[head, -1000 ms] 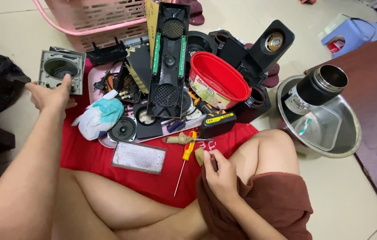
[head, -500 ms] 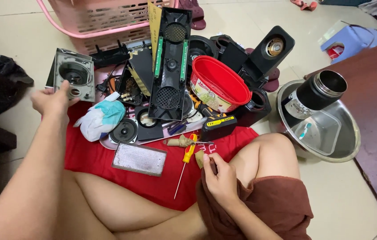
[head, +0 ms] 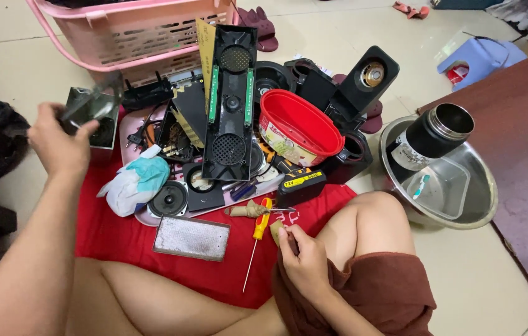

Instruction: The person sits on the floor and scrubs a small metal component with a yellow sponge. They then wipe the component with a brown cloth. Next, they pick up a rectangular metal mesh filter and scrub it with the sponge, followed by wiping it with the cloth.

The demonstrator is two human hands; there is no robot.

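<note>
both hands closed, one on a speaker box, one on a small tan piece

my left hand [head: 58, 144] is wrapped tight around a grey speaker box [head: 93, 118], fingers curled over its near edge, holding it up off the floor at the left of the pile, just in front of the pink basket [head: 130, 40]. the box is blurred, so i cannot tell its tilt. my left arm runs long and straight from the lower left corner up to it.

my right hand [head: 304, 258] sits low against my right knee, fingers folded in, pinching a small tan piece [head: 276, 230] at the thumb and fingertips. just beside it lies a screwdriver [head: 256, 239] with a red and yellow handle, on the red cloth [head: 114, 236].

between my hands: a white and teal rag [head: 134, 183], a flat grey grille [head: 192, 238], and a tall black speaker panel [head: 231, 106] with green strips. a red tub [head: 298, 127] with a printed label leans beside the panel; a black battery [head: 301, 183] with a yellow label lies under it. at right a black flask [head: 432, 137] with a pale label rests in a steel bowl [head: 463, 211].
</note>
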